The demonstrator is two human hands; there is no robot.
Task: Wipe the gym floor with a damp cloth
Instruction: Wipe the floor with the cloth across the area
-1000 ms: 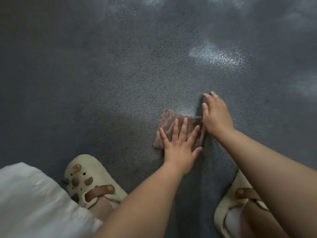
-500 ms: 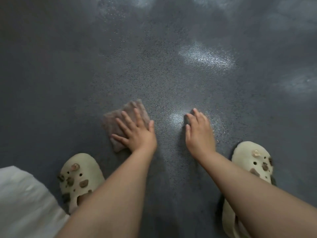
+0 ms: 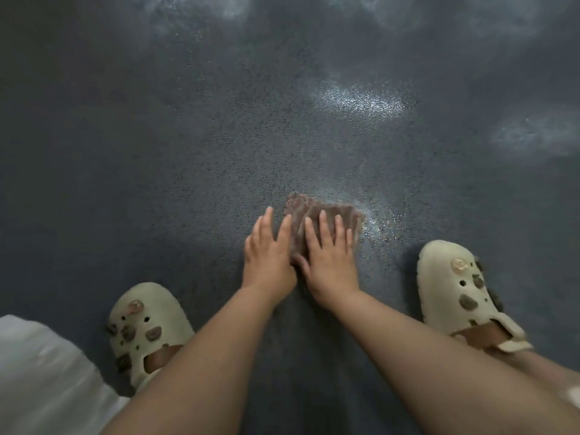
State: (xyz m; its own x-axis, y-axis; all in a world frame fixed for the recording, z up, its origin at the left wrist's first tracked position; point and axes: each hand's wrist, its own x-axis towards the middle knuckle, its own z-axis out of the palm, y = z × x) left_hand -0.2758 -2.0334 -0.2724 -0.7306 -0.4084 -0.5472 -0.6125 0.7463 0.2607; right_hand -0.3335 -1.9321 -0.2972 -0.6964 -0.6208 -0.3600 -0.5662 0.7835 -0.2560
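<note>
A small brownish damp cloth (image 3: 326, 208) lies flat on the dark grey speckled gym floor (image 3: 219, 158), in the middle of the view. My right hand (image 3: 329, 259) presses on the cloth with straight, spread fingers and covers its near half. My left hand (image 3: 268, 255) lies flat right beside it on the floor, fingers straight, its inner fingers touching the cloth's left edge. Wet shine shows on the floor just to the right of the cloth.
My feet in cream clogs with small charms stand on either side of my arms, the left clog (image 3: 147, 328) and the right clog (image 3: 458, 287). White fabric (image 3: 44, 381) fills the lower left corner. Pale light patches (image 3: 361, 102) glint on the floor farther ahead.
The cloth has slid from the left to the centre. My right hand has come off the bare floor onto the cloth. My left hand now sits mostly beside it.
</note>
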